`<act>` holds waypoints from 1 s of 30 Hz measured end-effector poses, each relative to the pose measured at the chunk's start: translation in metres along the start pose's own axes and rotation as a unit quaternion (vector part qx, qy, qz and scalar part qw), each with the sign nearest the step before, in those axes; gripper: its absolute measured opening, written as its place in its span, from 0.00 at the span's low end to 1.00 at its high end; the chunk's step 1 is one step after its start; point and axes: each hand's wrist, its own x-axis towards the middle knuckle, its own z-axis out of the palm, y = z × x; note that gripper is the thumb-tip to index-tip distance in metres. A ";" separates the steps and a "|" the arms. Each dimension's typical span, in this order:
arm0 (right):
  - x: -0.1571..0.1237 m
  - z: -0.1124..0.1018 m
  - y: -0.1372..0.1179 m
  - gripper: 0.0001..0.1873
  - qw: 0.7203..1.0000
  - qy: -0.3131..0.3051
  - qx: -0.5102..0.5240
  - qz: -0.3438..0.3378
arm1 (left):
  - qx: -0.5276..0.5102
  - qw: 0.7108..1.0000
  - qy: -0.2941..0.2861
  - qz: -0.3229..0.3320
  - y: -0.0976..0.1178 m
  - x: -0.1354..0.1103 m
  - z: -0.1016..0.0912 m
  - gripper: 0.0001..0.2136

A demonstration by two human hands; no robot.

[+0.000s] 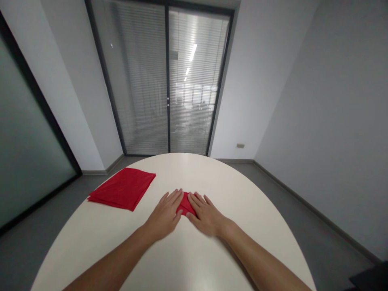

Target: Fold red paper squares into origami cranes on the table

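A small folded red cloth (186, 205) lies on the white table in front of me, partly covered by both hands. My left hand (165, 213) rests flat over its left side, fingers stretched out and pointing away from me. Over the right side lies my right hand (206, 215), palm down with its fingers extended. Both thumbs are at the near edge of the cloth. The cloth's outer ends are hidden beneath the hands.
A larger stack of red cloth (123, 189) sits at the table's left edge. The round white table (188, 258) faces a glass door (194, 81) with blinds. Walls stand on both sides, and a dark object (371, 277) shows at the lower right.
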 end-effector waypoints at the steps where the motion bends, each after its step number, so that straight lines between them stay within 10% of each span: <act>1: 0.001 0.000 0.000 0.42 1.000 -0.001 0.001 0.001 | -0.014 0.999 -0.010 0.029 0.000 0.000 -0.001 0.26; 11: -0.003 -0.011 0.013 0.44 0.998 -0.038 0.003 0.055 | -0.067 0.994 -0.080 0.031 0.000 0.000 -0.006 0.23; 19: -0.002 -0.024 0.014 0.18 0.989 0.132 -0.031 -0.051 | -0.092 0.993 -0.040 0.055 0.003 -0.001 -0.010 0.17; 30: 0.004 -0.006 0.023 0.27 0.984 0.128 -0.005 -0.120 | -0.100 0.993 -0.040 0.053 0.003 0.000 -0.009 0.18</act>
